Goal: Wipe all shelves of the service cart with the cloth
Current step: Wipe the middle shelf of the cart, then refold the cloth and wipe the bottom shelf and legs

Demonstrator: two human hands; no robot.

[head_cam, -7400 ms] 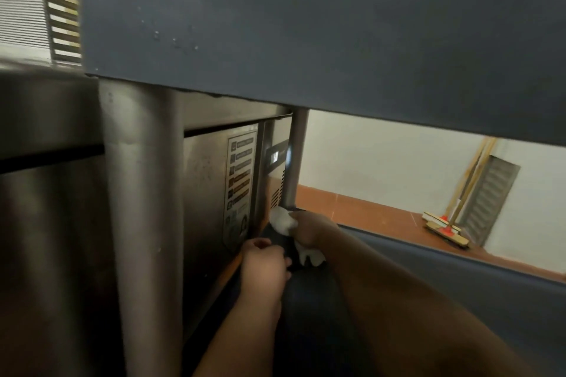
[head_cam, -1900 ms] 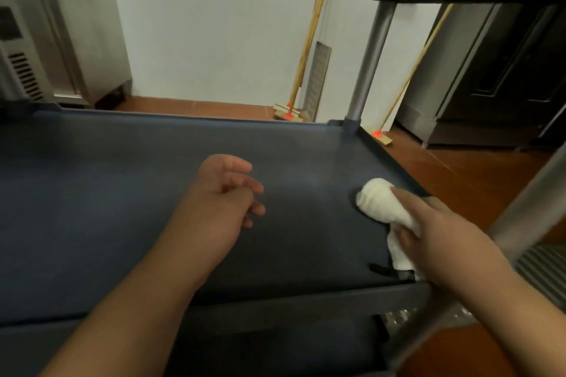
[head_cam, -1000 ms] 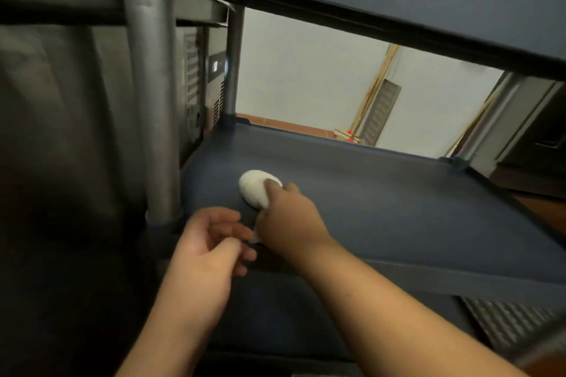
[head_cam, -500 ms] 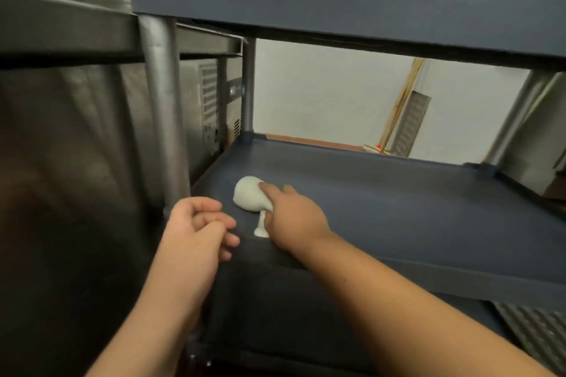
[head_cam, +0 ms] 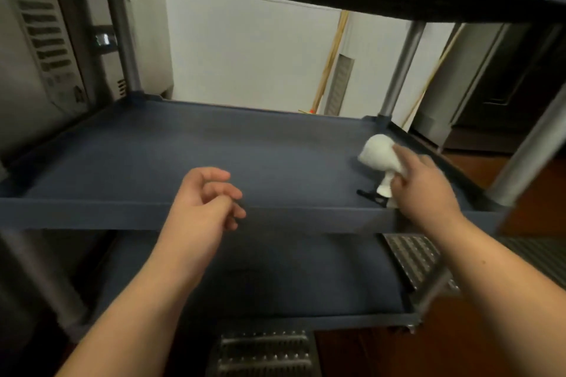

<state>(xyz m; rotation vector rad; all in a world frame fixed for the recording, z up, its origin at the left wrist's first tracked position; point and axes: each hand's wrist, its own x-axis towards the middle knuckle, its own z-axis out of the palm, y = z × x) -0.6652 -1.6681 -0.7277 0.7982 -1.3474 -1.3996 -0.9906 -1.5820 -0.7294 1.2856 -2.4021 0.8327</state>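
White cloth now sits at the far-right part of the middle shelf, near the right rim; 0.5 s ago it was at the left end by the front-left post. R hand grips it bunched, fingers curled over the wad w/ a tail of fabric hanging below the palm onto the shelf. A small black item lies on the shelf just beside that tail; can't tell what it is. L hand hovers over the shelf's front edge, fingers loosely curled, holding nothing, same as before. View has swung right: far-right post & wooden broom handles vs white wall now in sight. Bottom shelf shows below, steel appliance at left.
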